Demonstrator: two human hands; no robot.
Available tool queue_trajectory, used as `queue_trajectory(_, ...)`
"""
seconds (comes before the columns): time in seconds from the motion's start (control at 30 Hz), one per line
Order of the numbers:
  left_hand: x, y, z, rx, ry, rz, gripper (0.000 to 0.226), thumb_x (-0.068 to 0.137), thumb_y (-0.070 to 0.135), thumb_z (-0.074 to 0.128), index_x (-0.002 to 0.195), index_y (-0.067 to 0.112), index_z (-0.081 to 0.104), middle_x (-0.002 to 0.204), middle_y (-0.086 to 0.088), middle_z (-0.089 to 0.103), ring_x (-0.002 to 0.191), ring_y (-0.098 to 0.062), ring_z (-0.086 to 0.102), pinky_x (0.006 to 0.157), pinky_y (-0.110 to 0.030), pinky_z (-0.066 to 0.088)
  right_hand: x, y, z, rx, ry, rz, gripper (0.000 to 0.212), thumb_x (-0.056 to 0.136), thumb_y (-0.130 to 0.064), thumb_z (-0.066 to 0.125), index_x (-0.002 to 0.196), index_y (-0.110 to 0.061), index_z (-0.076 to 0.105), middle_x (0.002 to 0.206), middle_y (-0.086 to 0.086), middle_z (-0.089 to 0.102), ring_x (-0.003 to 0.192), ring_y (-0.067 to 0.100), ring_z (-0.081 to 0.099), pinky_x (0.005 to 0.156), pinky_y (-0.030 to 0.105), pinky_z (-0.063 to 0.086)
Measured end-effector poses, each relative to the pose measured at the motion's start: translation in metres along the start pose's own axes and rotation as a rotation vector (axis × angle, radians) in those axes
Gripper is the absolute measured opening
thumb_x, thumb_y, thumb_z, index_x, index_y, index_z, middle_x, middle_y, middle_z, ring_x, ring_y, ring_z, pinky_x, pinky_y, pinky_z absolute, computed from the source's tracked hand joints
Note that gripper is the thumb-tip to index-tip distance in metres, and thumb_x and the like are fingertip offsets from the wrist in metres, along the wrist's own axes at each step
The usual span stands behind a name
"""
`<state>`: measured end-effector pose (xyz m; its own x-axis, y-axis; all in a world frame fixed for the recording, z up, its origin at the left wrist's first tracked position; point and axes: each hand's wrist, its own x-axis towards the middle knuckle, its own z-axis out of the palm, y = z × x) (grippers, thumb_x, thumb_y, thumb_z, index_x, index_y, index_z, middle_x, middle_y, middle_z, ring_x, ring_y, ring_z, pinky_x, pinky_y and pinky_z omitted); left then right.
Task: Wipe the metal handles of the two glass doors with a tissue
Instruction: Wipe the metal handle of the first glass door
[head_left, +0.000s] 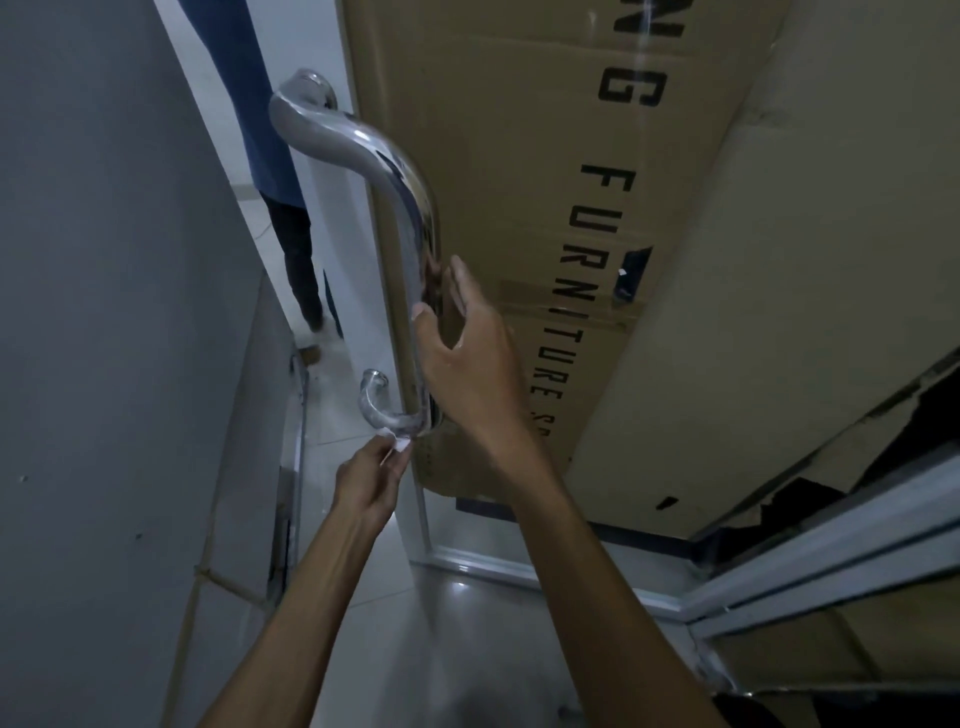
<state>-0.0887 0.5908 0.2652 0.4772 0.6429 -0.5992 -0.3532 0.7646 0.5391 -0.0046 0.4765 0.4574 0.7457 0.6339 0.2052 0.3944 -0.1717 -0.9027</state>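
Left hand (370, 483) is pinching a small white tissue (396, 442) between thumb and fingertips, pressing it against the bottom bend of the metal handle (413, 244), right where the bar is curving back to its lower mount. Right hand (467, 353) is spread, thumb and fingers loosely framing the straight part of the bar at mid-height; looks like it's steadying the glass door (363, 291), though contact is hard to confirm. A cardboard box (519, 156) is standing just behind the glass. Someone's legs (298, 260) are showing past the door's edge.

Step in hand: wiping the lower end of this door's handle. Second door's handle isn't in view, so likely about halfway at best. Next move probably calls for dragging the tissue up the bar toward the top bend, keeping pressure all round the tube.
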Motion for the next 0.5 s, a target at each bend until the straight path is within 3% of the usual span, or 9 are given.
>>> queue_trajectory(0.17,0.002,0.01,0.002,0.031,0.042,0.023,0.024,0.099,-0.008,0.056,0.122,-0.007,0.063,0.123,-0.021,0.07,0.112,-0.029,0.07,0.09,-0.038,0.062,-0.001,0.001,0.004,0.001,0.021,0.012,0.069,0.104,-0.04,0.055,0.165,-0.026,0.024,0.15,0.005,0.056,0.14,0.015,0.049,0.101,0.022,0.038)
queue_trajectory(0.3,0.005,0.016,-0.002,0.115,0.011,0.023,0.013,0.1,-0.006,0.057,0.11,-0.005,0.065,0.107,-0.019,0.073,0.093,-0.022,0.075,0.095,-0.041,0.06,-0.003,0.002,0.007,-0.034,0.035,0.006,0.062,0.105,-0.042,0.053,0.161,-0.025,0.034,0.143,0.001,0.062,0.135,0.012,0.053,0.101,0.023,0.044)
queue_trajectory(0.43,0.011,0.022,-0.005,0.164,-0.006,0.027,0.011,0.101,-0.003,0.059,0.108,-0.003,0.068,0.112,-0.018,0.074,0.107,-0.028,0.072,0.101,-0.041,0.057,-0.006,0.001,0.01,-0.04,0.059,0.01,0.048,0.106,-0.04,0.052,0.15,-0.023,0.049,0.131,0.003,0.067,0.126,0.015,0.058,0.1,0.035,0.054)
queue_trajectory(0.5,0.01,0.026,-0.006,0.185,-0.019,0.024,0.01,0.101,-0.004,0.058,0.107,-0.004,0.067,0.112,-0.019,0.074,0.106,-0.029,0.072,0.092,-0.04,0.062,-0.005,0.002,0.012,-0.045,0.076,-0.006,0.035,0.106,-0.04,0.051,0.138,-0.026,0.058,0.121,-0.001,0.07,0.117,0.012,0.061,0.094,0.038,0.057)
